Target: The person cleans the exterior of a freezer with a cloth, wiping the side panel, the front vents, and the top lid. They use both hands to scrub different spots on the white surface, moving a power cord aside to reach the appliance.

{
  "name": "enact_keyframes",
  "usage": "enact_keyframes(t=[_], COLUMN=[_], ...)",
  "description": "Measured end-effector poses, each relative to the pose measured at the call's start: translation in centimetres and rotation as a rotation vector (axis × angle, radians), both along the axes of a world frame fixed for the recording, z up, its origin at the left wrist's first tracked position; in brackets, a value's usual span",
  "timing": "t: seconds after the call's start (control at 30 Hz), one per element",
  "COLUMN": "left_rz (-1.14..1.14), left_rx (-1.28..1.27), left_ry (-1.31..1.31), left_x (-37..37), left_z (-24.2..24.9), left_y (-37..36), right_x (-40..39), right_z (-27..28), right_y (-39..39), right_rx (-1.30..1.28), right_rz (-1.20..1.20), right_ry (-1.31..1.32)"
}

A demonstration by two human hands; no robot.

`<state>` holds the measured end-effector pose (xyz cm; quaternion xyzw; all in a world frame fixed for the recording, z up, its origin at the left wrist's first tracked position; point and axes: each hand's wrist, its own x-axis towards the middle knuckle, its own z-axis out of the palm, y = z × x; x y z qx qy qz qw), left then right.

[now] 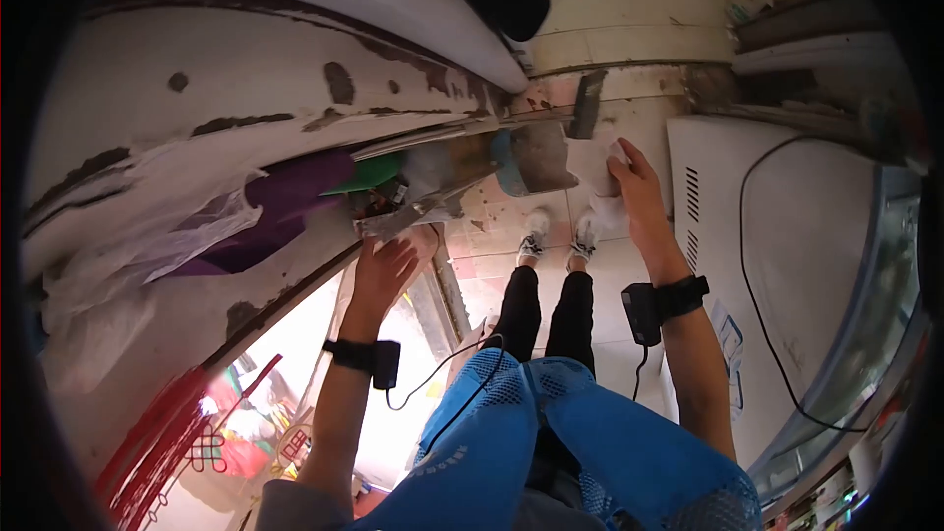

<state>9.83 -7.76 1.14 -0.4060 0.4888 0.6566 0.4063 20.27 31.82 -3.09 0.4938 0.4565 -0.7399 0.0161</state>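
My right hand (641, 195) pinches a crumpled white sheet (590, 165), which could be paper or thin cloth. Just left of that sheet is a greyish-brown piece with a blue edge (536, 159); I cannot make out its kind. My left hand (385, 270) has its fingers stretched out against the edge of a worn white drawer or ledge (398, 223). Behind those fingers lie small dark items, a green piece (374, 175) and purple cloth or plastic (265, 211). Both wrists wear black strapped devices.
Clear plastic film (211, 221) covers part of the chipped white surface at left. To the right stands a white vented appliance (777, 226) with a black cable (744, 256) across it. Red strands (162, 442) hang at lower left. My feet stand on floor tiles (492, 261).
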Motion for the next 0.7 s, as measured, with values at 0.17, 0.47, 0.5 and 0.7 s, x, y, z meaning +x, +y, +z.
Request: enact_keyframes(t=[0.17,0.47,0.5,0.7], left_rz=[-0.654,-0.842,-0.813,-0.689], left_rx=[-0.123,0.260,0.255,0.328], left_ry=[0.046,0.952,0.955,0.863], left_x=[6.7,14.7,15.8,23.4], left_z=[3.8,-2.8,-3.5,-10.4], left_y=[7.6,32.8,34.4,40.0], right_x=[6.0,12.7,13.7,21.6], right_z=[2.0,4.8,4.3,-0.4], right_y=[1.8,4.6,5.1,8.4], right_rx=[0.283,0.358,0.320,0.334], right_rz=[-0.107,0.028,-0.131,-0.319], right_ry=[0.142,-0.100,0.040,0.184])
